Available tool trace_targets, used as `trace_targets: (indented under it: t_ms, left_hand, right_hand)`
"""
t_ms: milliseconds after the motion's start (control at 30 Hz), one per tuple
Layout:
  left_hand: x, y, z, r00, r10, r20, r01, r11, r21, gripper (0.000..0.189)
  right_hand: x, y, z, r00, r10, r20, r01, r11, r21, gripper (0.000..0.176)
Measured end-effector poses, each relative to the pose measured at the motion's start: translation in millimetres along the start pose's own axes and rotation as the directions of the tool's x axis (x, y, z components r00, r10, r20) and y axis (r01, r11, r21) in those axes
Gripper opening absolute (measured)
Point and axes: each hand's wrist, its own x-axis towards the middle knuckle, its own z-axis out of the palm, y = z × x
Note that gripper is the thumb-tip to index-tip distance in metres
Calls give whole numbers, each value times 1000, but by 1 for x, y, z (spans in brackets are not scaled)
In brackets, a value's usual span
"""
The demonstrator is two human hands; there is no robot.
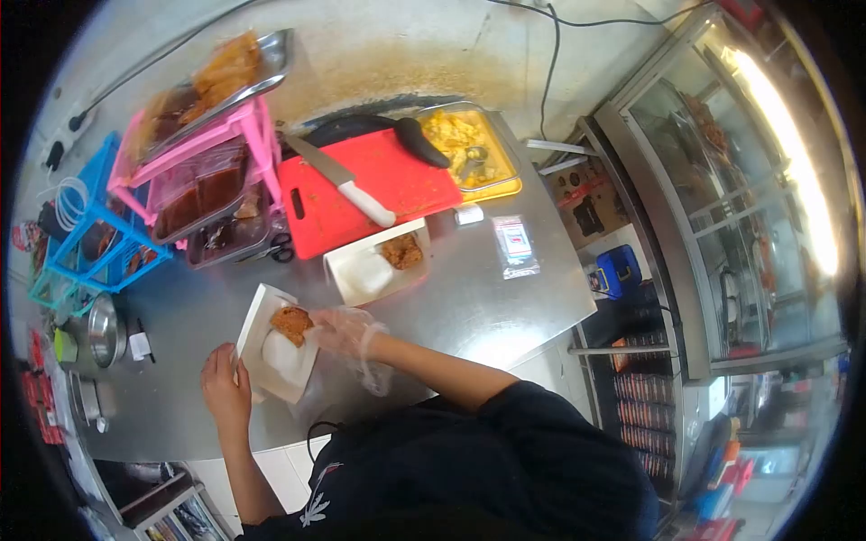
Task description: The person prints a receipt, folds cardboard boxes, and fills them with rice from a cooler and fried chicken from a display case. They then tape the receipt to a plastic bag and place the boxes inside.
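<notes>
A white paper food box point(287, 389) stands open in front of me, holding a white mound point(285, 353), likely rice, and a piece of fried chicken point(290, 325). My bare left hand point(225, 386) grips the box's left wall between thumb and fingers. On the other side, my right hand point(347, 334) wears a clear plastic glove, its fingertips closed at the right edge of the chicken. Just beyond is a second paper box point(347, 270), also open, with a white mound point(365, 270) and fried chicken point(402, 252) inside.
A knife point(338, 180) lies on a red cutting board point(388, 180). Beside it is a tray of yellow food point(492, 167). Pink point(262, 135) and blue racks point(99, 216) with food trays stand left; a steel bowl point(106, 329) sits nearby. A glass cabinet point(731, 198) is right.
</notes>
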Motion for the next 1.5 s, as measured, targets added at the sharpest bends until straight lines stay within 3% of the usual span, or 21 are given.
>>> trace_targets:
  t_ms: [33, 67, 133, 167, 233, 300, 367, 433, 500, 567, 700, 900, 967, 1067, 1133, 1200, 1267, 1300, 1367, 1467, 1500]
  left_hand:
    - [4, 15, -1, 976, 149, -159, -137, 987, 83, 22]
    - [8, 33, -2, 976, 154, -154, -142, 986, 83, 22]
    - [16, 75, -2, 972, 196, -128, -215, 963, -160, 23]
    - [20, 99, 8, 984, 169, -62, -180, 895, -407, 20]
    - [30, 155, 33, 966, 173, 191, 24, 677, -735, 17]
    - [42, 206, 79, 840, 294, 455, 302, 444, -844, 16]
    - [50, 255, 156, 800, 337, 496, 484, 125, -866, 17]
    - [81, 293, 211, 789, 281, 546, 506, 206, -838, 19]
    - [112, 312, 271, 942, 204, 266, 84, 626, -776, 20]
    - [135, 316, 324, 917, 153, 370, 224, 571, -790, 22]
    - [150, 326, 327, 922, 49, 383, 253, 673, -695, 22]
    - [146, 334, 311, 923, -85, 375, 352, 576, -737, 23]
    - [146, 334, 306, 805, -107, 583, 590, 245, -770, 31]
    - [142, 331, 305, 813, -115, 570, 575, 313, -756, 36]
    - [140, 331, 317, 821, -143, 553, 570, 274, -775, 37]
    - [142, 336, 313, 828, -170, 535, 561, 239, -792, 39]
    - [148, 344, 291, 748, -163, 643, 658, 62, -750, 38]
    - [147, 346, 286, 743, -168, 649, 664, 60, -745, 38]
    - [144, 349, 278, 817, -62, 573, 564, -117, -817, 37]
    - [138, 349, 270, 827, -74, 558, 559, -7, -829, 31]
    - [137, 351, 267, 825, -73, 560, 561, -9, -828, 31]
  right_hand:
    - [-10, 5, -16, 999, -51, 7, 52, 986, -157, 41]
    - [-21, 11, -32, 995, -100, 25, 103, 946, -308, 38]
    - [-42, 42, -73, 959, -254, -125, 198, 917, -347, 31]
    - [-54, 45, -98, 965, -146, -217, 84, 959, -272, 29]
    - [-59, 88, -153, 921, -41, -388, -8, 992, -123, 24]
    - [-55, 143, -209, 836, 5, -549, 0, 1000, 10, 20]
    - [-50, 167, -264, 775, 38, -631, 23, 996, 88, 19]
    - [-38, 179, -299, 772, 29, -635, 48, 993, 104, 19]
    - [-30, 178, -320, 712, 77, -698, -214, 970, -111, 21]
    - [-13, 205, -328, 735, -12, -678, -143, 975, -173, 23]
    - [9, 207, -324, 796, -51, -604, -125, 961, -245, 25]
    - [7, 210, -312, 845, -27, -535, 45, 999, 20, 39]
    - [-2, 208, -311, 863, -43, -503, 111, 988, 106, 42]
    - [-15, 210, -313, 898, 9, -441, 11, 999, 43, 41]
    - [-20, 216, -310, 893, -100, -438, 148, 986, 77, 41]
    - [-24, 211, -307, 910, -54, -411, 118, 984, 131, 42]
    - [-29, 208, -306, 922, -9, -387, 86, 980, 182, 42]
    - [-32, 209, -307, 924, -39, -380, 116, 976, 182, 41]
    - [-37, 205, -306, 926, -64, -372, 141, 972, 185, 41]
    - [-48, 179, -305, 871, -23, -491, 216, 915, 341, 41]
    - [-54, 156, -306, 888, 128, -442, 136, 845, 518, 47]
